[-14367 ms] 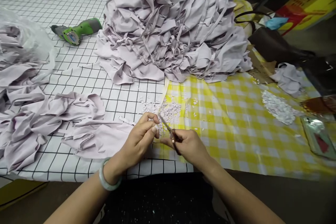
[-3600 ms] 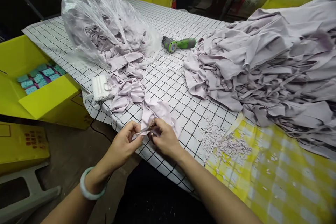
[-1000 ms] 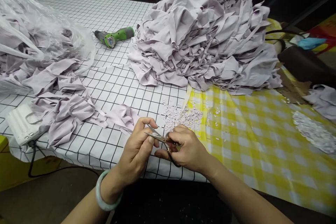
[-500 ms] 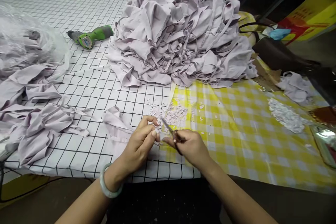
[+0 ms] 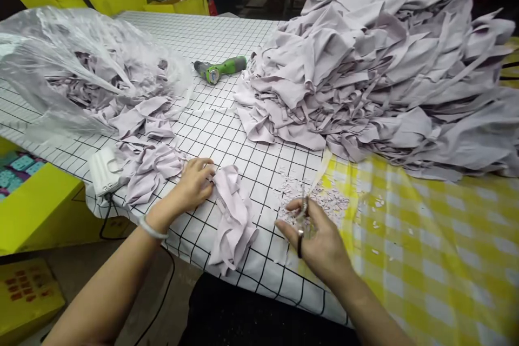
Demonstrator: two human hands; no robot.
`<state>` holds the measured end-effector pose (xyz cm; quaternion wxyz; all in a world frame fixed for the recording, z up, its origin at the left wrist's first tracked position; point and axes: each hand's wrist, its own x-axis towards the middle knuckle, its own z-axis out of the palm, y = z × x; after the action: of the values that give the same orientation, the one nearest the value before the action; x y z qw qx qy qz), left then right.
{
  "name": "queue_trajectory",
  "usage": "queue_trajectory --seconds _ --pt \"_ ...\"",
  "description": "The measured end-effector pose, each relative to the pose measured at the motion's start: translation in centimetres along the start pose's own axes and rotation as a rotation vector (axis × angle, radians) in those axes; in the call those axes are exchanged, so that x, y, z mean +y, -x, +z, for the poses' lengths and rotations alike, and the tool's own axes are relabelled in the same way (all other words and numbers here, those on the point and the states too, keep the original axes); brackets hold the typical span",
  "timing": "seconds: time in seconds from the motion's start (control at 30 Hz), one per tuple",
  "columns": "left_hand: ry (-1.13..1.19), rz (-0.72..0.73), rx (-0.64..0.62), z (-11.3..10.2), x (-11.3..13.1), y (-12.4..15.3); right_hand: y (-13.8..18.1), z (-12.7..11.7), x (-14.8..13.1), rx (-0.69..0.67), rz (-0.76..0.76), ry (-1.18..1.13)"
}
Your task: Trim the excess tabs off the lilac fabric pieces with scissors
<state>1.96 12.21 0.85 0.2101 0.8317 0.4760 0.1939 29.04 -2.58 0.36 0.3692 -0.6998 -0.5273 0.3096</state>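
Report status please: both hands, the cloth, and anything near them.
Left hand resting on lilac cloth piece. Right hand holding scissors, apart from cloth. Paper scraps beside right hand.

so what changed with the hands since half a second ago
The left hand left its pinch beside the scissors and moved out to the left, where it now rests on a lilac fabric piece on the grid cloth. The right hand stayed over the scraps and still grips the scissors, blades pointing up. The big fabric pile, plastic bag and green tool lie as before.
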Motion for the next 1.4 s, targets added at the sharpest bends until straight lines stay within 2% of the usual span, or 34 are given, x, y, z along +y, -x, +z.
queue_trajectory --seconds 0.07,0.13,0.2,0.27,0.37,0.43,0.5,0.63,0.7,0.8,0.93,1.03,1.2,1.4 --pt "0.051 0.024 -0.026 0.0 0.6 -0.7 -0.5 2.2 -2.2 -0.093 -0.053 -0.127" --pt "0.101 0.029 -0.052 -0.9 2.0 -0.4 -1.2 4.7 -4.2 -0.144 -0.115 -0.242" --pt "0.241 -0.036 -0.139 -2.5 3.5 0.5 -2.2 7.1 -5.4 -0.148 -0.123 -0.331" --pt "0.451 -0.165 -0.256 -4.1 4.5 1.5 -3.4 8.9 -5.8 -0.149 -0.036 -0.446" --pt "0.742 -0.319 -0.403 -5.5 5.0 3.0 -5.1 9.9 -5.6 -0.144 0.099 -0.709" --pt "0.871 -0.326 -0.445 -5.4 5.2 3.7 -5.6 9.9 -5.5 -0.147 0.111 -0.839" --pt "0.907 -0.233 -0.370 -4.7 5.7 3.9 -5.4 9.9 -5.7 -0.190 0.121 -0.920" --pt "0.845 0.005 0.049 -2.2 7.5 3.3 -3.1 10.7 -6.2 -0.294 0.176 -1.003" --pt "1.019 -0.019 0.151 -0.8 8.2 3.0 -1.9 10.6 -6.1 -0.309 0.160 -0.967" --pt "1.226 -0.126 0.145 1.0 8.8 3.0 -1.1 8.2 -5.4 -0.340 0.063 -0.719" --pt "1.144 -0.144 0.100 1.9 9.2 3.7 -1.8 3.1 -4.5 -0.330 -0.116 -0.130" --pt "1.096 -0.098 0.049 2.0 9.5 3.9 -2.3 0.7 -4.3 -0.331 -0.201 0.126" --pt "0.987 0.016 0.024 2.0 10.0 3.6 -2.2 -0.2 -4.5 -0.403 -0.273 0.202" --pt "0.960 0.036 -0.016 2.1 10.2 3.7 -2.0 -0.6 -4.4 -0.374 -0.300 0.175"
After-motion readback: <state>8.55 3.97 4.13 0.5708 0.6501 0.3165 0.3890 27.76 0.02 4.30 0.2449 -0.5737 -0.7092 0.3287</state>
